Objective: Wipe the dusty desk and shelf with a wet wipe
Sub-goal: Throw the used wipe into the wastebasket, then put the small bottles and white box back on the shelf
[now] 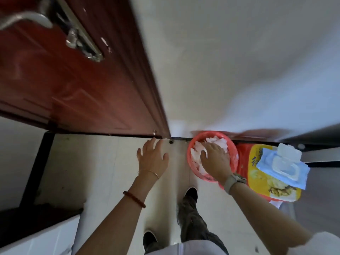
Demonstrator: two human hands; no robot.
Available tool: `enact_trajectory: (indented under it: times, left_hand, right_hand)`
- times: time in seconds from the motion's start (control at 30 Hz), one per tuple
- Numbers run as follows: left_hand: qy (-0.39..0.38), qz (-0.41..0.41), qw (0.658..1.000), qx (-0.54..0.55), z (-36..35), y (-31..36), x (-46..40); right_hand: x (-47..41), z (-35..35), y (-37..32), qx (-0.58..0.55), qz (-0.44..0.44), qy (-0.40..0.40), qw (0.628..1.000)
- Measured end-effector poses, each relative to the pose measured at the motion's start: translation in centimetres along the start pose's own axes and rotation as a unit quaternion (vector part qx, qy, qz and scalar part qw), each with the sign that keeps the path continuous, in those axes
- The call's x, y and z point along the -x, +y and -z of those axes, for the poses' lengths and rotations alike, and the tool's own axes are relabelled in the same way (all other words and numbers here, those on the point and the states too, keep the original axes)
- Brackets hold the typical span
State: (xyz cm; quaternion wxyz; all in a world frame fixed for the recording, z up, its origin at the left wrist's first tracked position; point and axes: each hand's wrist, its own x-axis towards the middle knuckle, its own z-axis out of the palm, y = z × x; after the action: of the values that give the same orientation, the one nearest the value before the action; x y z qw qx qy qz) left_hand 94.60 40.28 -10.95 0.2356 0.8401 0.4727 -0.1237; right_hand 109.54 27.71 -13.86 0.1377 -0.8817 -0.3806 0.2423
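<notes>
Reaching into red bin (pixel 191 153) of crumpled wipes (pixel 215 141), right hand (pixel 215 157) flat, left hand (pixel 152 157) spread, wipe pack (pixel 283 166) lid open, long axis running toward the wall.

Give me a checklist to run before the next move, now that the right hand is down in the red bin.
1. Right hand over the red bin: ok, it rests on the white used wipes.
2. Used wipe released: cannot tell, the palm hides what is under it.
3. Left hand free: ok, fingers spread, holding nothing.
4. Wet wipe pack within reach: ok, it lies on the red and yellow box right of the bin.
5. Pack lid open: ok, flipped up.
</notes>
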Motion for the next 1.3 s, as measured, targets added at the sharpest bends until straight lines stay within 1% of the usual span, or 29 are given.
enact_trajectory:
  times: [0.07, 0.17, 0.27, 0.33, 0.47, 0.6, 0.67, 0.77, 0.83, 0.93, 1.0, 1.13, 1.3]
  left_hand:
    - [0.052, 0.017, 0.998, 0.015, 2.6, -1.5, 2.1]
    - [0.128, 0.043, 0.991, 0.016, 6.5, -4.9, 6.3]
    - [0.217, 0.092, 0.971, 0.044, 10.1, -9.7, 12.8]
    - [0.276, 0.128, 0.95, 0.075, 11.8, -13.0, 18.0]
    - [0.363, 0.194, 0.906, 0.1, 13.2, -20.1, 30.3]
    - [0.436, 0.287, 0.846, 0.109, 12.6, -27.0, 43.5]
    - [0.461, 0.324, 0.818, 0.115, 12.2, -29.7, 49.2]
    - [0.492, 0.38, 0.774, 0.12, 11.3, -33.3, 57.2]
    - [0.505, 0.413, 0.748, 0.126, 10.3, -35.1, 61.0]
    - [0.513, 0.457, 0.711, 0.151, 8.8, -37.5, 64.8]
    - [0.524, 0.466, 0.693, 0.167, 8.1, -39.1, 65.8]
    - [0.537, 0.473, 0.673, 0.189, 7.9, -43.5, 65.2]
    - [0.536, 0.464, 0.677, 0.198, 11.4, -52.4, 60.9]
  right_hand:
    - [0.8, 1.7, -3.7, 0.01, 0.071, 0.022, 0.997]
    - [2.9, 3.7, -9.7, -0.01, 0.156, 0.046, 0.987]
    - [6.8, 4.6, -16.7, -0.028, 0.25, 0.052, 0.966]
    - [10.3, 4.5, -21.2, -0.049, 0.314, 0.047, 0.947]
    - [19.7, 2.9, -30.0, -0.066, 0.432, 0.024, 0.899]
    - [30.2, -0.5, -37.8, -0.083, 0.551, 0.005, 0.83]
    - [34.6, -2.2, -40.9, -0.084, 0.591, -0.014, 0.802]
    - [40.3, -5.4, -45.0, -0.091, 0.631, -0.055, 0.769]
    - [42.9, -7.4, -47.1, -0.083, 0.658, -0.068, 0.746]
    - [45.7, -10.4, -50.2, -0.073, 0.677, -0.129, 0.721]
    - [46.5, -12.2, -52.0, -0.069, 0.678, -0.168, 0.713]
    - [46.1, -16.3, -56.5, -0.057, 0.671, -0.224, 0.704]
    - [42.9, -21.2, -65.4, -0.053, 0.664, -0.248, 0.704]
